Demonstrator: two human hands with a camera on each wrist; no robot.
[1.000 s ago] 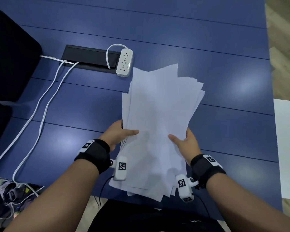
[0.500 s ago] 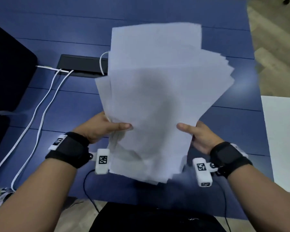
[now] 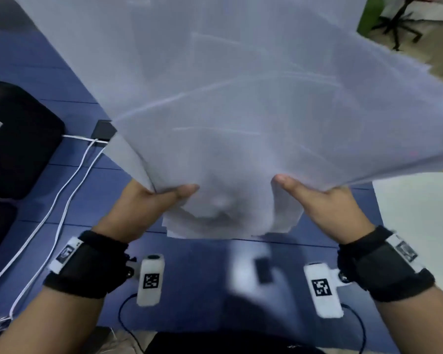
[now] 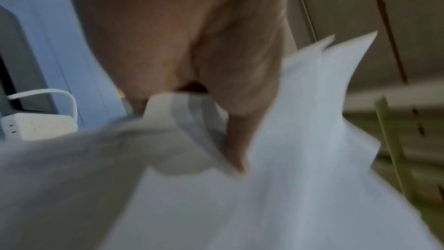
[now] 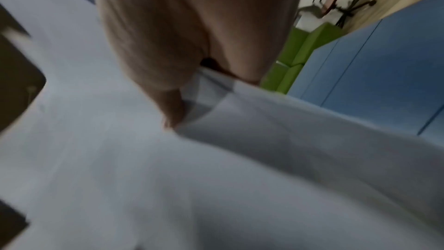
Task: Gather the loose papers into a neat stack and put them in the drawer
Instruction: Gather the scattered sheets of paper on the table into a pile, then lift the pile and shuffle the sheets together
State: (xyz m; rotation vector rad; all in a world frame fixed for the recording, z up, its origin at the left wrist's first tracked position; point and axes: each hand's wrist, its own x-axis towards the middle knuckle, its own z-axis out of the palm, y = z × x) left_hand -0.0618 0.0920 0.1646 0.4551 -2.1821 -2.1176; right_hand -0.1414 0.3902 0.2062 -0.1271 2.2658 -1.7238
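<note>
An uneven sheaf of white papers [image 3: 228,103] stands nearly upright in front of me and fills most of the head view, its sheets fanned out at the top right. My left hand [image 3: 149,203] grips its lower left edge, thumb on the near face. My right hand [image 3: 320,200] grips the lower right edge the same way. In the left wrist view the papers [image 4: 300,159] bend under the thumb of my left hand [image 4: 230,117]. In the right wrist view my right hand [image 5: 182,75] pinches the papers [image 5: 216,178]. No drawer shows.
The blue table [image 3: 202,277] lies under the papers. A black case [image 3: 18,139] sits at the left, with white cables [image 3: 62,205] running past it toward a black desk socket box [image 3: 102,130]. A white power strip [image 4: 40,126] lies behind the sheaf. A white surface [image 3: 420,221] adjoins on the right.
Both hands have lifted the papers off the table and tipped them up toward my face. The sheaf now hides the power strip and most of the far table.
</note>
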